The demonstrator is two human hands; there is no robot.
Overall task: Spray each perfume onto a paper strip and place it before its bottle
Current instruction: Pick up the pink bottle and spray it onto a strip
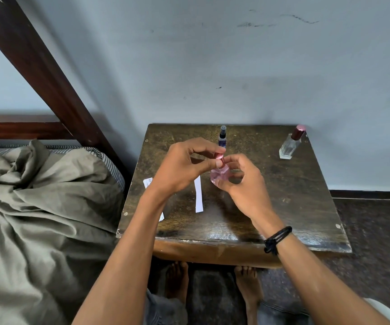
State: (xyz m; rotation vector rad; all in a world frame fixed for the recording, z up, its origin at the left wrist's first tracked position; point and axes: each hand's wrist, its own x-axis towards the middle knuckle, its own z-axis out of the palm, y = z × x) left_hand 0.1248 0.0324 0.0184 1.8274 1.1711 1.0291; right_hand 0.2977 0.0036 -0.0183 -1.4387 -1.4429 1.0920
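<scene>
The pink faceted glass perfume bottle (219,175) sits at frame centre, over the dark worn wooden table (283,207). It cannot be told whether its base touches the surface. Its rose metallic cap (219,157) is on the neck.

The right hand (243,184) curls round the bottle body from the right and grips it. The left hand (184,165) comes in from the left and pinches the cap between thumb and forefinger.

The step in hand appears to be cap removal before spraying. Recommended procedure:
- Hold the body steady in the right hand, gripping the flat faces, since smooth glass may slip.
- Draw the cap straight off along the neck, not sideways.
- Set the cap down away from the paper.

A white paper strip (198,194) lies flat just left of the bottle. A second white paper strip (148,182) lies further left, partly hidden by the left forearm.

At the table's upper edge, a small dark blue spray bottle (222,137) stands upright just above the hands. A clear rectangular glass bottle with a maroon cap (291,146) stands at the upper right corner, well apart. No strip lies before either, so the task is judged to be at an early stage.

A crumpled olive bed sheet (37,207) fills the lower left.
</scene>
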